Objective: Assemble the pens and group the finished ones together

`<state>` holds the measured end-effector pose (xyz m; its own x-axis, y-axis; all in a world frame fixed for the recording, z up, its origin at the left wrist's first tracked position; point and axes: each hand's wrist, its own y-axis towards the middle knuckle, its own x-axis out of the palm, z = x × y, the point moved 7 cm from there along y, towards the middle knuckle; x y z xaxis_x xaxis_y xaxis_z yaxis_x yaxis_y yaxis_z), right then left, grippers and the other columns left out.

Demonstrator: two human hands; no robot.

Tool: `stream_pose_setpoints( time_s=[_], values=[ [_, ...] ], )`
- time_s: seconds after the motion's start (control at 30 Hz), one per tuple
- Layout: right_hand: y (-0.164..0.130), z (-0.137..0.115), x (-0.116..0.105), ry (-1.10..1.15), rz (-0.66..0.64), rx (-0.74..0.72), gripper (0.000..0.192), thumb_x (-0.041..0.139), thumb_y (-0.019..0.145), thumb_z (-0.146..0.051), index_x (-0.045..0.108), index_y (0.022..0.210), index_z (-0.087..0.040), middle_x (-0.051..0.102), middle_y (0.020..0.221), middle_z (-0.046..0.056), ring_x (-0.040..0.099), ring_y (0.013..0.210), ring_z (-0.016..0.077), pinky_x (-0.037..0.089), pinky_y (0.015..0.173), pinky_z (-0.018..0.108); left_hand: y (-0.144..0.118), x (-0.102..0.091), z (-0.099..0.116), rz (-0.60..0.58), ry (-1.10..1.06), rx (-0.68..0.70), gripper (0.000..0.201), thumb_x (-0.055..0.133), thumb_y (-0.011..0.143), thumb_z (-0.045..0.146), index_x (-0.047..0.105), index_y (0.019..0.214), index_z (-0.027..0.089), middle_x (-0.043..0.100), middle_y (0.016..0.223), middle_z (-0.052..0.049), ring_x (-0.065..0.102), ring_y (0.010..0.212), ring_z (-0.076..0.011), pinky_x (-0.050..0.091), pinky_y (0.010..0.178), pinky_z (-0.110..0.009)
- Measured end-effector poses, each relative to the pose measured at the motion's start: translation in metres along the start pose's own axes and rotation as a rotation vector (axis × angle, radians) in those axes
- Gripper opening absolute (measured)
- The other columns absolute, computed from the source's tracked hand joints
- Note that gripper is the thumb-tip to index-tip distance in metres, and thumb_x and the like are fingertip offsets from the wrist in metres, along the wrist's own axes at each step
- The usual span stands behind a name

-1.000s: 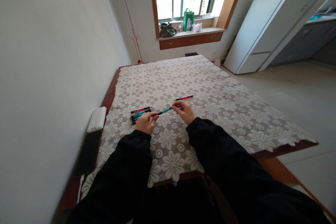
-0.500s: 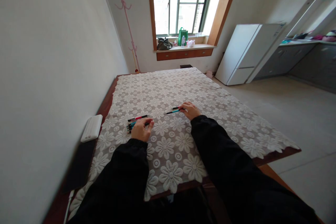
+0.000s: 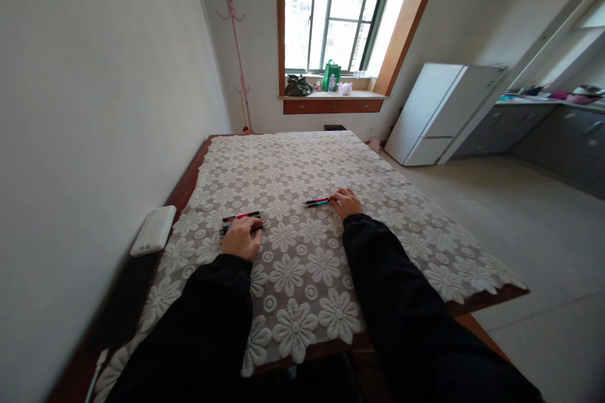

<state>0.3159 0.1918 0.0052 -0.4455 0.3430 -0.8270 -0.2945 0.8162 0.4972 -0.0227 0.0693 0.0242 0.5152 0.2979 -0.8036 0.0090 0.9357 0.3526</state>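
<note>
A lace cloth with flower patterns [image 3: 302, 264] covers a wooden table. My left hand [image 3: 241, 238] rests on a small pile of red and teal pens [image 3: 240, 218] at the left, its fingers curled over one of them. My right hand [image 3: 347, 201] lies flat on the cloth further right. Its fingertips touch the ends of two pens [image 3: 316, 202], one red and one teal, which lie side by side. Both arms wear black sleeves.
A white box-like device [image 3: 154, 230] and a dark flat object [image 3: 120, 302] lie at the table's left edge against the wall. Beyond the table stand a pink coat stand [image 3: 234, 44], a window sill with bags [image 3: 331, 85] and a white fridge [image 3: 439, 113].
Both hands held one teal pen a second ago. My right hand has laid it beside the red pen; my left hand has gone back to the pile. The view has tilted up.
</note>
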Motion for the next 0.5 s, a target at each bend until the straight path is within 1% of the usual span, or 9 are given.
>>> stream_pose_setpoints(
  time_s=[0.13,0.33,0.5],
  values=[
    [0.001,0.0018,0.0032,-0.01,-0.019,0.018,0.012,0.065,0.091,-0.022,0.076,0.095,-0.023,0.066,0.097,0.008,0.055,0.101,0.0264,0.049,0.09,0.037,-0.0009,-0.0002,-0.0011,-0.002,0.024,-0.022,0.019,0.061,0.08,0.021,0.072,0.096,0.022,0.072,0.1,-0.006,0.061,0.099,-0.0265,0.048,0.093,-0.038],
    [0.0007,-0.0022,0.0044,-0.016,-0.048,0.018,0.011,0.065,0.091,-0.021,0.076,0.096,-0.024,0.066,0.096,0.007,0.055,0.102,0.0265,0.049,0.09,0.036,-0.0011,0.0008,-0.0004,-0.012,0.063,0.01,0.02,0.061,0.081,0.021,0.072,0.097,0.022,0.072,0.101,-0.007,0.06,0.1,-0.0278,0.048,0.094,-0.04],
    [0.0014,-0.0037,0.0035,-0.024,-0.056,0.013,0.013,0.064,0.092,-0.021,0.075,0.098,-0.023,0.066,0.1,0.008,0.055,0.102,0.0267,0.05,0.09,0.037,-0.0013,-0.0008,-0.0023,0.0,0.09,-0.002,0.021,0.061,0.081,0.023,0.072,0.099,0.023,0.071,0.104,-0.008,0.06,0.102,-0.0291,0.048,0.094,-0.041]
  ],
)
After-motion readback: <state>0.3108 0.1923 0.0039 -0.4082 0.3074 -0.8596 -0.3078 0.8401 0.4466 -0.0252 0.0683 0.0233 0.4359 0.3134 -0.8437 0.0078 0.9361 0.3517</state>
